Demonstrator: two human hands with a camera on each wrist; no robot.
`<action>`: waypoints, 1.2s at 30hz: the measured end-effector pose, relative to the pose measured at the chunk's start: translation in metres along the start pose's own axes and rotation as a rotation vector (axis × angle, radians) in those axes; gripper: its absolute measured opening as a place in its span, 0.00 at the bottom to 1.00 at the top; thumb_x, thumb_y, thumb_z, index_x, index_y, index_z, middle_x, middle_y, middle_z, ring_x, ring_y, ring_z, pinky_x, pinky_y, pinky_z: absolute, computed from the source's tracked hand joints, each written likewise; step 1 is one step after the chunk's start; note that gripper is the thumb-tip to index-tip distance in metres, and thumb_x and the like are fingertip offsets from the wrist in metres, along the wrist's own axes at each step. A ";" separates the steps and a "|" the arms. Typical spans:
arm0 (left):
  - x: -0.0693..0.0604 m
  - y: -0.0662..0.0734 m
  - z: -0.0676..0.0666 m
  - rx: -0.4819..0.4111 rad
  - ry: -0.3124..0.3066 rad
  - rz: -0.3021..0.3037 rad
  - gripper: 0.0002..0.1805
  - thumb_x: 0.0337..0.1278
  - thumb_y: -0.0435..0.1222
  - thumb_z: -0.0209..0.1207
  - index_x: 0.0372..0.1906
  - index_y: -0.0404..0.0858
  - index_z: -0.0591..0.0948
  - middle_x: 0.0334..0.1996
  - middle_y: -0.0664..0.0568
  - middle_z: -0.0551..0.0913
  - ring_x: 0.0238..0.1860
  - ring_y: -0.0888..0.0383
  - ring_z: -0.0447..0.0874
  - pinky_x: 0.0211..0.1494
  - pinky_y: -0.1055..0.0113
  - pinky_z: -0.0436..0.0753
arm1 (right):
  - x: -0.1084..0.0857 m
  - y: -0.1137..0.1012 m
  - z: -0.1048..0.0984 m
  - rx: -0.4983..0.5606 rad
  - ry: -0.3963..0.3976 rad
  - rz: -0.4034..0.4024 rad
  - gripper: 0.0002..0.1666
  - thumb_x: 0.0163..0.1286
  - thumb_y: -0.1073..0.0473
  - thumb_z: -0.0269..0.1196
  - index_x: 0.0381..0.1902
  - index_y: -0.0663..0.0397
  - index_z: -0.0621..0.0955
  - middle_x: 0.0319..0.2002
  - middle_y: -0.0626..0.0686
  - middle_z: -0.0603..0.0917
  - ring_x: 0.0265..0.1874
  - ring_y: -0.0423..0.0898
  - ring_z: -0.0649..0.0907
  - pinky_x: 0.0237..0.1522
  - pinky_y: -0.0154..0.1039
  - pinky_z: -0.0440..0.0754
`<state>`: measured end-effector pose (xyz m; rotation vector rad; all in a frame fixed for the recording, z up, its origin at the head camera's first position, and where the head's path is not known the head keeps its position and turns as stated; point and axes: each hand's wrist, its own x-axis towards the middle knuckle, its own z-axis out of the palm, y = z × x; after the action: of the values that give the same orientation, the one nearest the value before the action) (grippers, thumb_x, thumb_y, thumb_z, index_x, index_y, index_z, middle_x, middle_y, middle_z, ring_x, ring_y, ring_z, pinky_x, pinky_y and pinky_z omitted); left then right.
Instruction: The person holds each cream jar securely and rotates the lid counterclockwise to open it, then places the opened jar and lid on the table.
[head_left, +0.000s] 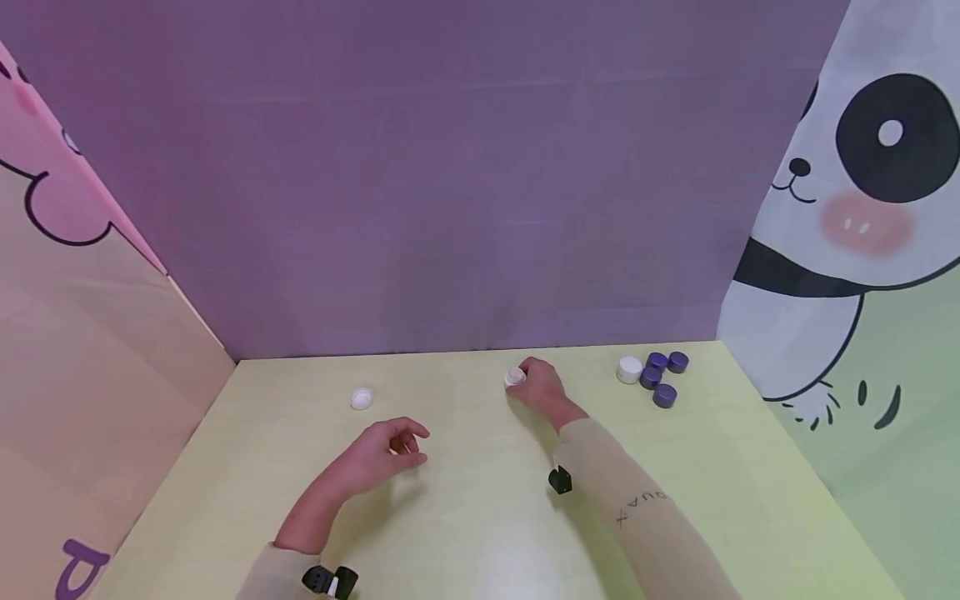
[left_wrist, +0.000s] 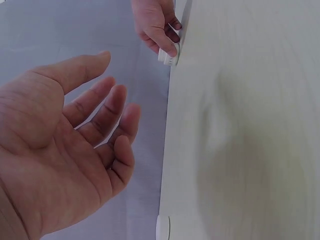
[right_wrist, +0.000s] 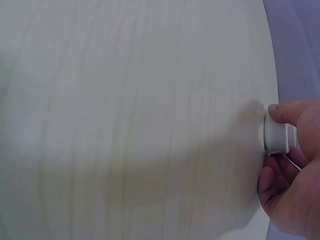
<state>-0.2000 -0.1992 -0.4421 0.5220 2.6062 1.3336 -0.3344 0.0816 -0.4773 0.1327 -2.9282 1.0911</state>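
Near the back of the table, my right hand [head_left: 543,387] pinches a small white round container [right_wrist: 276,134] between thumb and fingers. This piece has a narrower top, and its base is at the tabletop. In the left wrist view, the same container [left_wrist: 169,56] shows partly behind the other hand's fingers. My left hand [head_left: 384,456] hovers over the table at centre left, fingers loosely bent, holding nothing. Beyond it lies a low white round lid-like piece [head_left: 362,398], whose edge also appears at the bottom of the left wrist view.
At the back right stand a white round container [head_left: 629,370] and several dark purple round caps [head_left: 664,395], grouped close together. A purple cloth wall [head_left: 465,183] rises behind the pale wooden table [head_left: 480,533], with printed cloth panels on both sides.
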 end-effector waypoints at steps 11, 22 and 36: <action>-0.005 0.000 0.005 -0.008 -0.058 -0.004 0.15 0.60 0.35 0.64 0.49 0.34 0.80 0.33 0.52 0.78 0.37 0.53 0.75 0.37 0.66 0.76 | -0.006 0.009 -0.012 -0.109 -0.043 -0.052 0.33 0.54 0.57 0.71 0.54 0.67 0.74 0.45 0.59 0.78 0.42 0.52 0.78 0.48 0.46 0.77; -0.018 0.003 0.011 -0.028 -0.116 0.007 0.13 0.63 0.37 0.62 0.49 0.35 0.79 0.34 0.51 0.79 0.39 0.52 0.76 0.38 0.66 0.76 | -0.043 0.039 -0.074 -0.190 -0.053 -0.196 0.29 0.59 0.55 0.70 0.54 0.65 0.76 0.46 0.60 0.79 0.44 0.55 0.80 0.48 0.49 0.77; -0.026 0.002 0.023 -0.054 -0.166 0.017 0.13 0.66 0.41 0.59 0.50 0.38 0.80 0.38 0.50 0.81 0.42 0.53 0.77 0.41 0.66 0.77 | -0.062 0.094 -0.142 -0.212 0.075 -0.088 0.25 0.58 0.58 0.69 0.48 0.71 0.79 0.44 0.65 0.81 0.41 0.58 0.79 0.46 0.52 0.77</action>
<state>-0.1687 -0.1904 -0.4543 0.6202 2.4307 1.3021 -0.2832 0.2498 -0.4339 0.2092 -2.9155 0.7517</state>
